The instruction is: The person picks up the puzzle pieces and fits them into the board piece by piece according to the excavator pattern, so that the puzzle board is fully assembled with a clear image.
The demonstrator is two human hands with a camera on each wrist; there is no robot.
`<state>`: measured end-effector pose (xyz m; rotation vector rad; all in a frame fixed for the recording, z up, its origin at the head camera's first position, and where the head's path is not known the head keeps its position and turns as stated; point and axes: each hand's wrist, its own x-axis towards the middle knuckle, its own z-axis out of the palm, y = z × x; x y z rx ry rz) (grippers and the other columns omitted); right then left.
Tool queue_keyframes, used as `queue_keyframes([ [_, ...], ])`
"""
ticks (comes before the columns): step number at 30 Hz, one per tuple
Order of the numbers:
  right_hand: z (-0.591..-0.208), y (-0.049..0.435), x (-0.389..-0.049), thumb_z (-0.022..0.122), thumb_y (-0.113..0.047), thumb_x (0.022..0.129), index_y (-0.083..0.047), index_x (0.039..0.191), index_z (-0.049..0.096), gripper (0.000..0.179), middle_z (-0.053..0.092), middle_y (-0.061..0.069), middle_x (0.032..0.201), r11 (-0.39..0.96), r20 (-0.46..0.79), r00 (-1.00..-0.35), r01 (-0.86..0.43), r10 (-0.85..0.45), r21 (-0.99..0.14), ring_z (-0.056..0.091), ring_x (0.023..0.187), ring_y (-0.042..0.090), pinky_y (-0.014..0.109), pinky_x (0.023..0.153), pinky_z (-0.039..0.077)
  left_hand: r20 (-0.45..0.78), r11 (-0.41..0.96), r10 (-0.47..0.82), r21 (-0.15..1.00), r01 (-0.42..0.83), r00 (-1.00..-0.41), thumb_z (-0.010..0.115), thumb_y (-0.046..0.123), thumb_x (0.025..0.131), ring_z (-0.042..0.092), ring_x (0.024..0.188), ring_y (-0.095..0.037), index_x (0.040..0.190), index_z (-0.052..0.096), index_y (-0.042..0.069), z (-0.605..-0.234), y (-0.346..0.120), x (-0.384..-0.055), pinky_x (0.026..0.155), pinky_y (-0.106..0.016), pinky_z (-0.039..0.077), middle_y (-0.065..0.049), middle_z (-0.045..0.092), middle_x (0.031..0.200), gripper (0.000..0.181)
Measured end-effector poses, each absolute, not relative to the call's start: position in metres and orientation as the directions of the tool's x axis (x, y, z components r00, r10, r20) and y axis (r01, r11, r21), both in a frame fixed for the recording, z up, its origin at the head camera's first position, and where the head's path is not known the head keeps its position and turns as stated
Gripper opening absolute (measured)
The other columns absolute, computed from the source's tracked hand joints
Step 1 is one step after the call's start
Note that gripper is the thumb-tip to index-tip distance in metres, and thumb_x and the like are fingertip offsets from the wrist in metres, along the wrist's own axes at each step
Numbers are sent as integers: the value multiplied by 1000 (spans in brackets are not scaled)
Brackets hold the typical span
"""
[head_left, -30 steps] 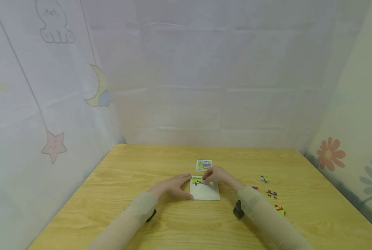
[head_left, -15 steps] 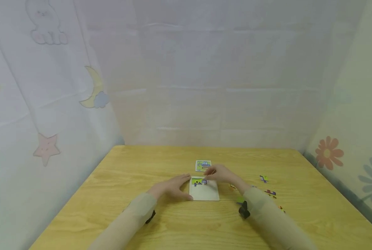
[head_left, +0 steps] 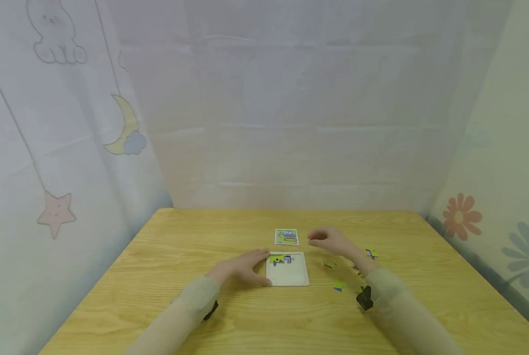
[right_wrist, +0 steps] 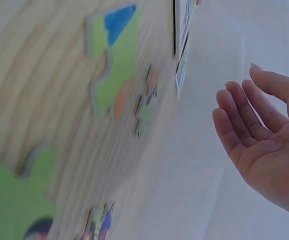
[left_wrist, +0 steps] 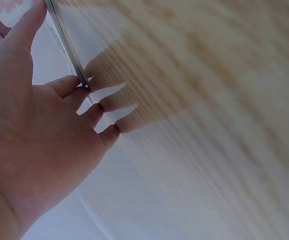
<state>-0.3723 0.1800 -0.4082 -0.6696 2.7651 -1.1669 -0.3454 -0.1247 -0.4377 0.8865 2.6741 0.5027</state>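
Observation:
A white puzzle tray lies on the table with joined jigsaw pieces along its top left. My left hand rests at the tray's left side, thumb by the lower corner and fingers spread along the edge; in the left wrist view, the fingertips touch the tabletop beside it. My right hand hovers to the right of the tray, fingers loosely bent and holding nothing. Below it lie loose jigsaw pieces, among them a green one with a blue corner.
A small picture card lies just behind the tray. Several loose pieces are scattered to the right, one green and purple beyond the right forearm. The wooden table backs onto a pale cloth wall.
My right hand has let go of a jigsaw piece in the tray's top row and moved away to the right. The left hand has stayed at the tray's edge.

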Motion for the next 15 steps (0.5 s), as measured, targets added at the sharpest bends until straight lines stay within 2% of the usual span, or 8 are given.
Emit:
queue_keyframes([
  [15,-406,228,-368,58,-33,93,-10,115,63,32,65,9,111,650,137,-923,-352,-359,-673,59,106,29,45,89,51,-158,746,625,409,526,-764,62,51,85,16,144,-29,149,25,10,-441,-124,-349,117,-46,18,-7,17,157,84],
])
